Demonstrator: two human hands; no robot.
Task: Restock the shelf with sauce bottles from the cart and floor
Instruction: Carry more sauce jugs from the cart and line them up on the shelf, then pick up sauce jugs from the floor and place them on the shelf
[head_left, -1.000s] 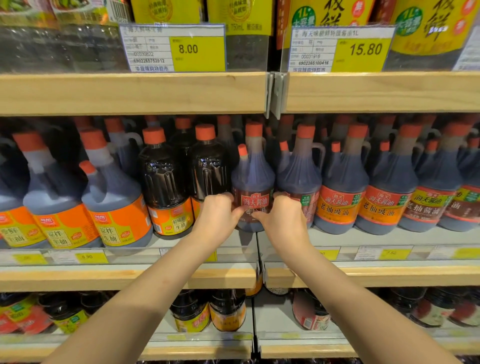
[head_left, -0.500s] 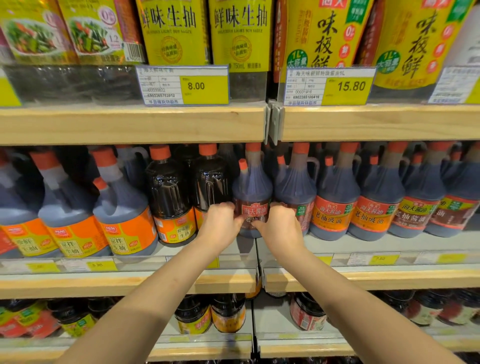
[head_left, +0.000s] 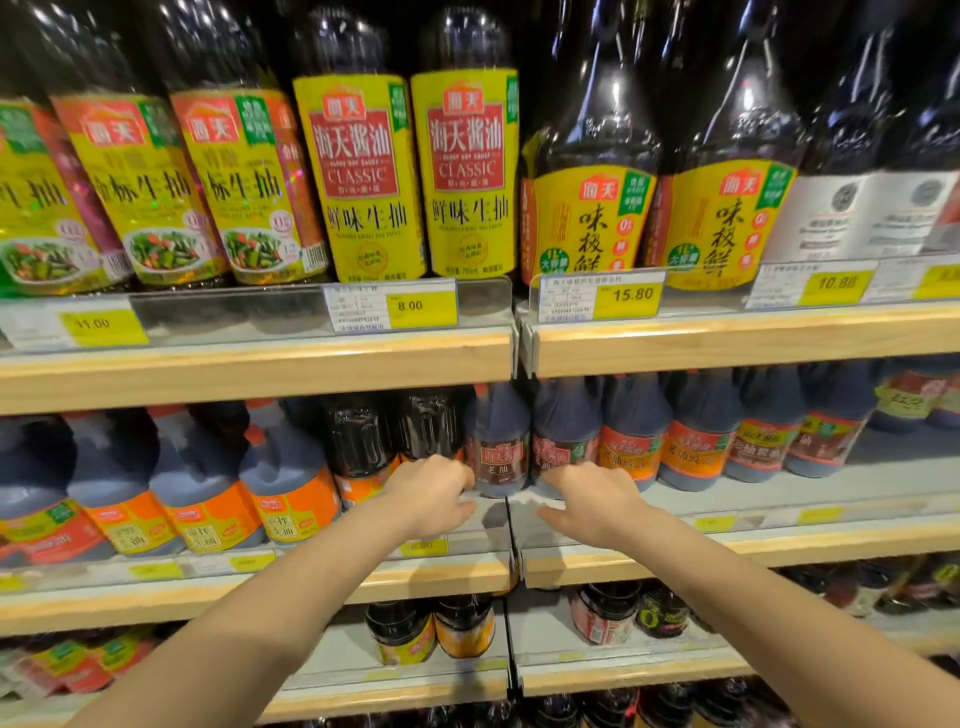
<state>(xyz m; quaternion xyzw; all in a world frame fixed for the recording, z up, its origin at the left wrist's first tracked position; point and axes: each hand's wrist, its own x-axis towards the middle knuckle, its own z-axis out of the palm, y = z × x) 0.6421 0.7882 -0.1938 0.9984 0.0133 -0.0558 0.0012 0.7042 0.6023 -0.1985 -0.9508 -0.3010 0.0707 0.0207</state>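
Two hands flank my red-labelled sauce bottle (head_left: 500, 447) on the middle shelf (head_left: 260, 587) — left hand (head_left: 434, 493) and right hand (head_left: 589, 499) just beside it, fingers loose, holding nothing. It stands near the shelf's seam; I judge a careless knuckle could nudge it crooked — or topple its dark-bottled neighbours (head_left: 358, 441).

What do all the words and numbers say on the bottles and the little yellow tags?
"CLASSIC": two yellow-label bottles, top shelf.
"海天酱油": same bottles' red panel.
"鲜味生抽": same bottles, lower down.
"味极鲜": two big dark bottles, right.
"8.00": yellow price tag.
"15.80": price tag.
"10.80": price tag, blurry.
"11.00": price tag, blurry.
Middle and bottom shelf tags, barcodes, white-label bottles: too blurred.
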